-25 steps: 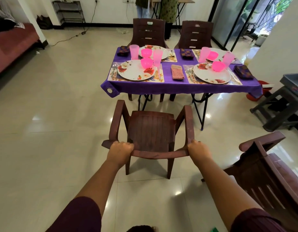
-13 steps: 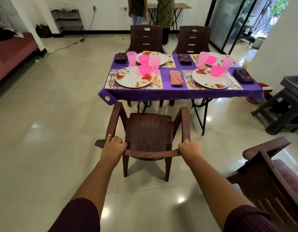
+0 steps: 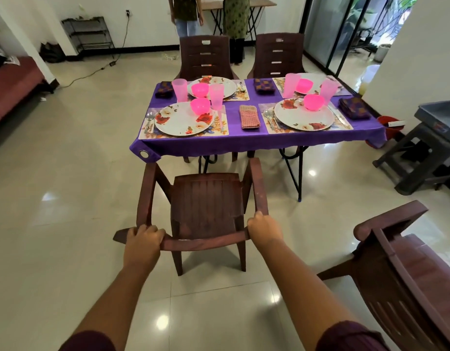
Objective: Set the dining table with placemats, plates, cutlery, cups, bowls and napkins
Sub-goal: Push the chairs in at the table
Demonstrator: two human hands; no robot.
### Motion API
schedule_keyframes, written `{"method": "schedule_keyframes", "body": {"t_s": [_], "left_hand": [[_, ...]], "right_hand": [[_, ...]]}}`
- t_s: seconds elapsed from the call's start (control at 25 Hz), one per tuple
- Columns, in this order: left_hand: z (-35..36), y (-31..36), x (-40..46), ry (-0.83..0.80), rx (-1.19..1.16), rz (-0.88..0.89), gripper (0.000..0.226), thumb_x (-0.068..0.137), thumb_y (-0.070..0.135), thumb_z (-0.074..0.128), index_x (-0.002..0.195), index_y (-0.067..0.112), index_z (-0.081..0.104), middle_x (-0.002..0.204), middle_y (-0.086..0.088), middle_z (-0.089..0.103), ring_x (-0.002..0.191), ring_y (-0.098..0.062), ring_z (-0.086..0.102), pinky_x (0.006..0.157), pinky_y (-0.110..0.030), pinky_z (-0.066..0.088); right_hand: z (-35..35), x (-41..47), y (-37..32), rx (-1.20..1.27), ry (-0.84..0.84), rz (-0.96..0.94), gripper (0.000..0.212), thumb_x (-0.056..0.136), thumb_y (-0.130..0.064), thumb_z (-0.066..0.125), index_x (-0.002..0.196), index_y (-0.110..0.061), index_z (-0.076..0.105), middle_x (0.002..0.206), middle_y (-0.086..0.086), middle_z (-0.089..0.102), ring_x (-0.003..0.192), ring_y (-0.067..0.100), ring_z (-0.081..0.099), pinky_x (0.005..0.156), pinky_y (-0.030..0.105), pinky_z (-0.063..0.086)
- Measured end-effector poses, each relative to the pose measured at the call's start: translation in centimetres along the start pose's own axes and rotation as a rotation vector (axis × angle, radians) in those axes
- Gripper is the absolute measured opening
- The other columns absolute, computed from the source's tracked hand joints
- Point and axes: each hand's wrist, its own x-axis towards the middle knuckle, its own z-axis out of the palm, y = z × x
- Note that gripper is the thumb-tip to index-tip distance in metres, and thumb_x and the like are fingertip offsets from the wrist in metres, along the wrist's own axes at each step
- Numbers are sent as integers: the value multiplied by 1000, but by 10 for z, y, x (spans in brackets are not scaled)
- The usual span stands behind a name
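A brown plastic armchair [image 3: 206, 198] stands in front of me, its seat facing the table. My left hand [image 3: 142, 240] grips the left end of its backrest top and my right hand [image 3: 264, 230] grips the right end. Beyond it is the dining table with a purple cloth [image 3: 256, 141]. On it lie floral placemats, white flowered plates [image 3: 180, 120], pink bowls [image 3: 200, 106], pink cups [image 3: 216, 96], cutlery [image 3: 149, 121] and folded napkins [image 3: 249, 116]. The chair's armrest tips reach just under the table's near edge.
A second brown chair [image 3: 408, 269] stands close at my right. Two more chairs [image 3: 206, 57] sit at the table's far side. A grey stool with a crate [image 3: 426, 153] is at the right, a sofa [image 3: 11, 84] at the left. Two people stand at the back.
The chair has moved forward toward the table with both hands on its backrest; its armrests now reach the table's near edge. I have stepped closer.
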Motion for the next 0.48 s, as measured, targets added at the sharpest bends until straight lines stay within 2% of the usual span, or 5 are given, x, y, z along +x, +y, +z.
{"method": "schedule_keyframes", "body": {"t_s": [0.08,0.16,0.32,0.48], "left_hand": [[-3,-7,7,26,25,7,38,66,-1,78,90,28,75,84,-1,71,84,-30,65,88,-54,44],[-6,-9,9,56,47,62,46,58,-7,80,89,26,76,80,-4,71,80,-33,67,88,-59,45],[-11,-7,8,131,31,102,51,43,-15,82,80,20,75,72,-7,68,69,-34,67,82,-59,49],[-8,-10,17,91,26,54,49,45,-14,83,80,20,74,72,-7,68,69,-34,66,86,-62,47]], "right_hand": [[-1,5,-4,-16,6,-38,31,96,-1,48,124,-6,61,122,15,57,110,32,61,92,38,52],[2,6,-5,-19,-9,-60,31,96,0,48,124,-5,61,122,15,57,111,32,61,93,39,52],[6,4,2,-16,4,-106,27,98,-5,47,121,-8,61,118,13,59,104,28,64,90,37,54],[2,13,1,1,16,-102,28,100,-11,44,124,-10,57,124,12,55,102,26,65,88,34,53]]}}
